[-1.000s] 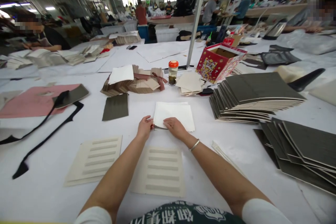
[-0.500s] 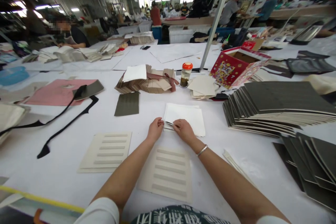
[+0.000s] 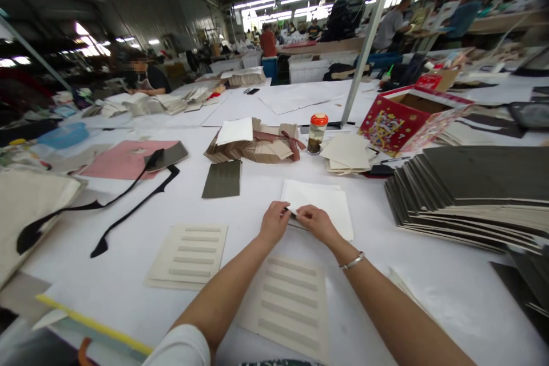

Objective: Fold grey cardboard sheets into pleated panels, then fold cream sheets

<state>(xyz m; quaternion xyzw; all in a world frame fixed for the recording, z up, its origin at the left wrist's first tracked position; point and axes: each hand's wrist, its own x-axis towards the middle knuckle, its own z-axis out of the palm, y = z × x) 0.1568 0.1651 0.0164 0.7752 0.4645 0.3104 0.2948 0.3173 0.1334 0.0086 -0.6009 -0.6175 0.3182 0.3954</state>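
I can see more of the left side of the big white table [image 3: 364,297] than half a second ago. My left hand [image 3: 275,222] has moved in over the front corner of the white sheets [image 3: 330,201], so it is closer to my right hand [image 3: 316,222]. The sheets lie flat under and just past my hands, which hide some of their front edge. My fingers are bent, with a small dark bit [image 3: 293,215] between the tips, but I can't tell if either hand grips it.

A big pile of dark boards [image 3: 484,174] is well right of my right hand. A red box [image 3: 388,128] sits past it. A striped card [image 3: 295,306] lies nearer me, partly under my left arm. A jar [image 3: 316,140] stands past both hands.
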